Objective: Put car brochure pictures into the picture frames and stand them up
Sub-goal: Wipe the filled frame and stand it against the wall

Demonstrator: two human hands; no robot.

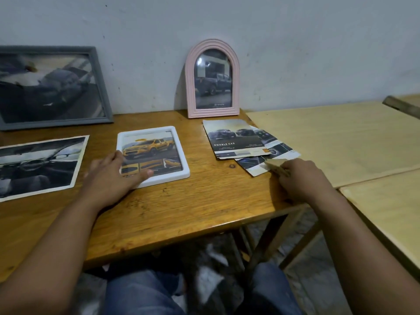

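Working on the white frame (153, 155), by the look of it: it lies flat, face up, mid-worktop, with the yellow-pickup picture already behind its window. Not yet stood up.

Left hand (113, 176) rests on the frame's near-left corner, fingers spread flat, thumb reaching across the lower edge of the picture. Holding nothing; pressing or steadying.

Right hand (300, 176) is well apart from that frame, at the near edge of the loose brochure pages (241, 139) on the right. Its fingers are curled round a small brownish piece (276, 168); blurred, so I cannot tell what it is. Possibly a backing tab or a card scrap.

Done so far, judging from the layout: pink arched frame (212, 79) upright against the wall with a dark truck picture inside; grey frame (52, 87) leaning at far left, also filled. A large grey print (38, 164) lies loose, left of the left hand.

Next move likely calls for lifting the white frame by its edges, getting it propped, and setting it upright beside the pink one.

Wooden worktop (181, 212) carries everything.
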